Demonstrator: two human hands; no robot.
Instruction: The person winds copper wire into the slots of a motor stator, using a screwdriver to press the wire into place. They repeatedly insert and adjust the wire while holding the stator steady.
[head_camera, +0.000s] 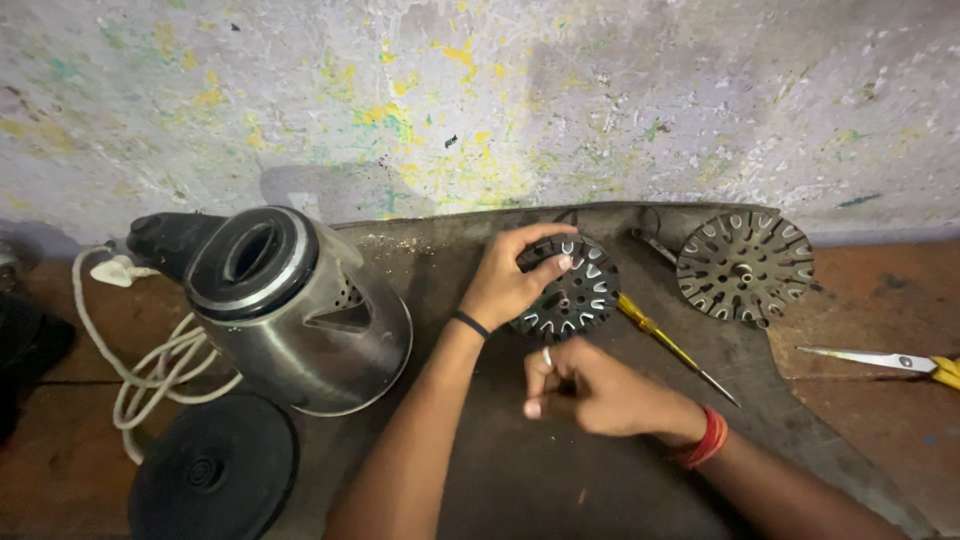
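Left hand is clamped on the round black slotted metal disc, which sits just above the right hand (fingers curled together, empty I think).

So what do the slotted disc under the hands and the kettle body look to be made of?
The slotted disc looks like dark, dull metal: thin stamped slots with bare edges glinting silver. The left hand grips it. The kettle body looks like brushed stainless steel, going by its soft grey sheen; its lid seems to be black plastic.
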